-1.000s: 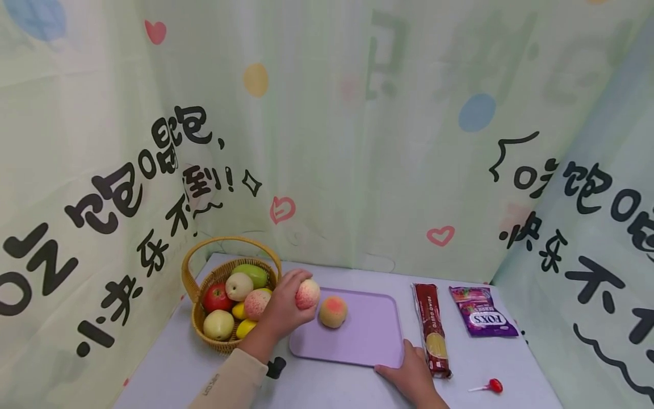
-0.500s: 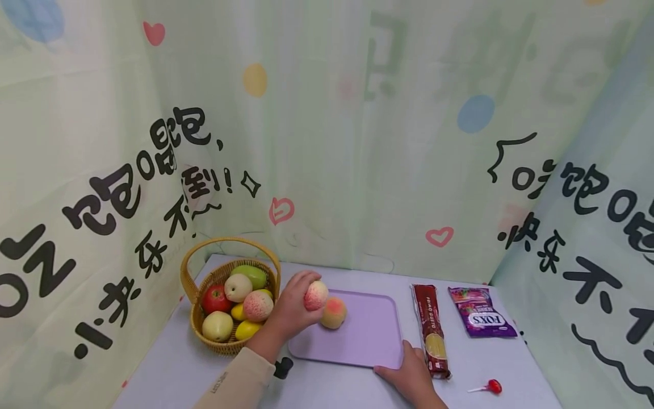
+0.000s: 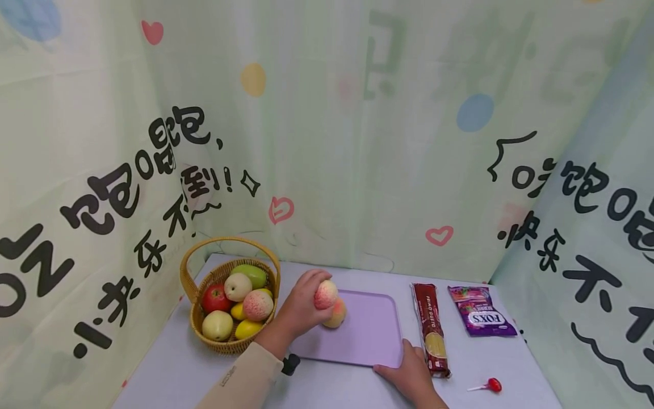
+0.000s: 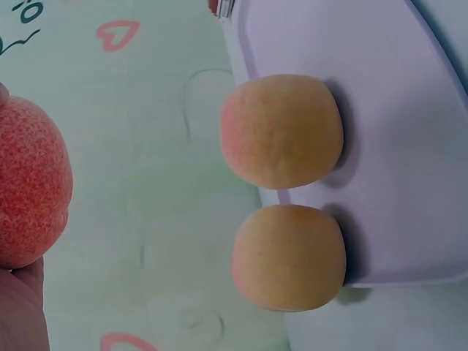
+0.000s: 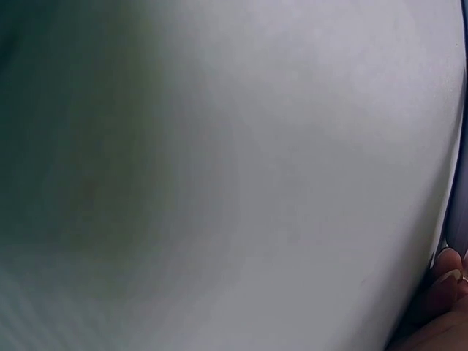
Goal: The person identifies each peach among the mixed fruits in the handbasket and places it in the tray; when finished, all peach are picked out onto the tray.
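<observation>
My left hand (image 3: 302, 304) grips a pink speckled peach (image 3: 326, 294) above the left part of a lilac tray (image 3: 370, 329). That peach shows at the left edge of the left wrist view. Two yellow-orange peaches, an upper one (image 4: 284, 131) and a lower one (image 4: 290, 257), rest at the tray in that view. In the head view one orange peach (image 3: 335, 314) peeks out beside my left hand; the other is hidden. My right hand (image 3: 413, 375) holds the tray's front right corner, thumb at the front edge, fingers at the side.
A wicker basket (image 3: 196, 318) of assorted fruit stands left of the tray. To the right lie a long red pasta packet (image 3: 431, 329), a purple FOX'S bag (image 3: 482, 312) and a red lollipop (image 3: 494, 385). A printed curtain (image 3: 347, 170) encloses the table.
My left hand has carried the pink peach rightward from near the basket to over the tray, partly covering the orange peach. The right hand has stayed at the tray corner.
</observation>
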Demonstrator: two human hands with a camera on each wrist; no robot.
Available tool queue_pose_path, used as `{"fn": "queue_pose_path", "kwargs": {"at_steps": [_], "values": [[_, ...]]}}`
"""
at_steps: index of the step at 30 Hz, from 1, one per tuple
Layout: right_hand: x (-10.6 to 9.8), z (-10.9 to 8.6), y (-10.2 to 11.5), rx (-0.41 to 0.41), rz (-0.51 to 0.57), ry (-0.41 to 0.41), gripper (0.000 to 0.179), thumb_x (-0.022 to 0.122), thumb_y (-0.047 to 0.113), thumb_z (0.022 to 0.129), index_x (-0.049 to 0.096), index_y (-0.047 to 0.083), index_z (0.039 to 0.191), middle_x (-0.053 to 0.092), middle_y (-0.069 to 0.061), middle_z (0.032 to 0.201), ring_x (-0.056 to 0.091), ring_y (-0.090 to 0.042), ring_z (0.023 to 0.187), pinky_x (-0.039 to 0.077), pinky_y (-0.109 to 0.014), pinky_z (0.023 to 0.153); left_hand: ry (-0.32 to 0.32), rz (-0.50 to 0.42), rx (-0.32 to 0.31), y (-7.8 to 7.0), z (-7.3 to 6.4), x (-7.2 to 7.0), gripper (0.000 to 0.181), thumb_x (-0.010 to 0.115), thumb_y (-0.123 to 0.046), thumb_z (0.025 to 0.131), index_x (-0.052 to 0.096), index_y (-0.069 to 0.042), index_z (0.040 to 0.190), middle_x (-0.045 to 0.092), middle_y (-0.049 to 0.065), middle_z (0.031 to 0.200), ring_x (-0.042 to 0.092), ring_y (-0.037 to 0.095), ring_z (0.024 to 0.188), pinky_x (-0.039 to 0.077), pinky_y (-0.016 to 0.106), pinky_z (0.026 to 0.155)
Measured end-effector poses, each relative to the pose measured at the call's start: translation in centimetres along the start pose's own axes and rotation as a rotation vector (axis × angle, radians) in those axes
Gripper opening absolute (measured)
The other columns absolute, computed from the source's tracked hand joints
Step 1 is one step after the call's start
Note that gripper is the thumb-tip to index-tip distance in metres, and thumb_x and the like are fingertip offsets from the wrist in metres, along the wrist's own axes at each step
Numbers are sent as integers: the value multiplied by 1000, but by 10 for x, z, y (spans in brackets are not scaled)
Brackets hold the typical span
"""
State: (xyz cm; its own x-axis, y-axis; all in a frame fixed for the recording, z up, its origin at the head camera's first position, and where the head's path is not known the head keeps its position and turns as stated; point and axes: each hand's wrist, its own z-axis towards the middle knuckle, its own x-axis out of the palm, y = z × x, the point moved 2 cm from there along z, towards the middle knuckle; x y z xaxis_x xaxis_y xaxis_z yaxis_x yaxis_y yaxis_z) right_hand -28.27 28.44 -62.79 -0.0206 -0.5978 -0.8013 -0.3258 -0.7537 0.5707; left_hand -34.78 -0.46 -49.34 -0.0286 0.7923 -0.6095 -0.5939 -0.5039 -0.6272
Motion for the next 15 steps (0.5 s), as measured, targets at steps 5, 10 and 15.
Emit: {"fn": "queue_pose_path", "kwargs": {"at_steps": [5, 10, 15], "values": [[0, 0, 0, -18, -1, -2, 131, 91, 66, 58, 36, -11, 149, 53, -29, 126, 51, -36, 107, 45, -62, 103, 12, 21, 11, 0, 2, 3, 63, 84, -11, 78, 58, -17, 136, 52, 1, 144, 56, 19, 123, 57, 34, 98], [1, 1, -1, -34, -1, -9, 129, 91, 65, 58, 37, -11, 148, 53, -29, 124, 51, -36, 107, 46, -61, 102, 23, 20, 7, -1, 5, 6, 65, 84, -9, 77, 58, -16, 136, 52, 1, 144, 56, 20, 124, 57, 36, 98], [2, 3, -2, -34, 1, -14, 129, 91, 65, 58, 37, -11, 148, 53, -29, 125, 51, -36, 108, 46, -61, 102, 53, 44, -28, -1, 8, 9, 67, 86, -12, 77, 58, -18, 137, 50, -1, 147, 56, 20, 126, 56, 39, 100]]}}
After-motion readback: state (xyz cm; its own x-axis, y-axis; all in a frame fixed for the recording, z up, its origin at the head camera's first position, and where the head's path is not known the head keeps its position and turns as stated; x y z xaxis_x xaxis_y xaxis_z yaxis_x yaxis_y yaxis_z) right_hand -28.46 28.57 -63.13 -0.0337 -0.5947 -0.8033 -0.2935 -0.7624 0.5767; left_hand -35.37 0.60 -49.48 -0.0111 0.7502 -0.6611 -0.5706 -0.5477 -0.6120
